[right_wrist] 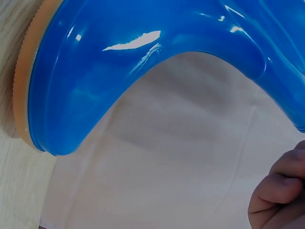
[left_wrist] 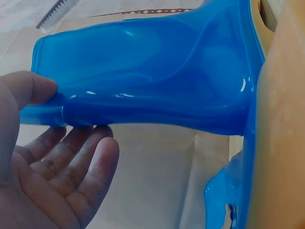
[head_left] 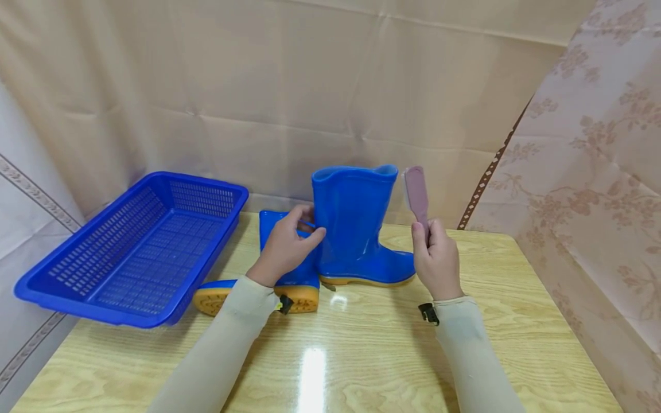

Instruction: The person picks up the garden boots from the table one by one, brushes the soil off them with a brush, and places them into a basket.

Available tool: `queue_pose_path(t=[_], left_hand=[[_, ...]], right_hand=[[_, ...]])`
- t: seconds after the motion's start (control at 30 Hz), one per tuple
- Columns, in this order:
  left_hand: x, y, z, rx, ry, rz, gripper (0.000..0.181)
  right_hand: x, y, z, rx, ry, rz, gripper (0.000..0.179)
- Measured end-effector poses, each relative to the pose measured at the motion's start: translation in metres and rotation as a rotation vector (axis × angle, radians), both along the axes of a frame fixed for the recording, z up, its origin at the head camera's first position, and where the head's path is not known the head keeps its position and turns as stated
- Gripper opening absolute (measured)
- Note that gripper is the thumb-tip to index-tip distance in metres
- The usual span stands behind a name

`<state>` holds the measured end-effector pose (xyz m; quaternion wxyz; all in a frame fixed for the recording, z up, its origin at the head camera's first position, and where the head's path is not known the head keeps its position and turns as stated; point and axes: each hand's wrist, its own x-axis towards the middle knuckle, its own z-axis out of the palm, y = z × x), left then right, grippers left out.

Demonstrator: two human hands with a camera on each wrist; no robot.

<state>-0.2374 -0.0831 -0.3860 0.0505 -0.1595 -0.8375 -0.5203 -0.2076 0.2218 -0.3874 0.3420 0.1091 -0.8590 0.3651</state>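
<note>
A blue rain boot [head_left: 353, 223] with a yellow-orange sole stands upright on the table, toe to the right. My left hand [head_left: 286, 246] holds the back of its shaft, thumb on the near side. In the left wrist view the other fingers [left_wrist: 83, 157] meet the shaft's edge, their tips partly hidden behind it. My right hand [head_left: 438, 258] grips a pink brush [head_left: 415, 189] by its handle, raised right of the shaft and apart from it. The brush's pale bristles [left_wrist: 57, 14] face the boot.
A second blue boot [head_left: 299, 278] lies on its side behind my left arm, its sole toward me. To its left stands a blue plastic basket [head_left: 206, 287] with slotted walls. Cloth curtains [head_left: 258, 115] hang behind and beside the wood-grain table [head_left: 372, 355].
</note>
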Motion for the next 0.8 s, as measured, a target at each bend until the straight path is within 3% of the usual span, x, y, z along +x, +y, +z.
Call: queue_pose_path(t=[0.3,0.43,0.8], left_hand=[[-0.001,-0.01,0.004,-0.054,-0.033,-0.072,0.043],[0.0,-0.006,0.004,-0.074,-0.038,-0.088,0.041],[0.004,0.016,0.002,0.031,-0.048,0.093,0.028]], right_hand=[[0.001,-0.001,0.0,-0.022,-0.033,-0.009,0.032],[0.001,0.001,0.0,-0.021,-0.042,-0.012,0.032],[0.0,0.002,0.001,-0.048,-0.063,-0.012,0.032]])
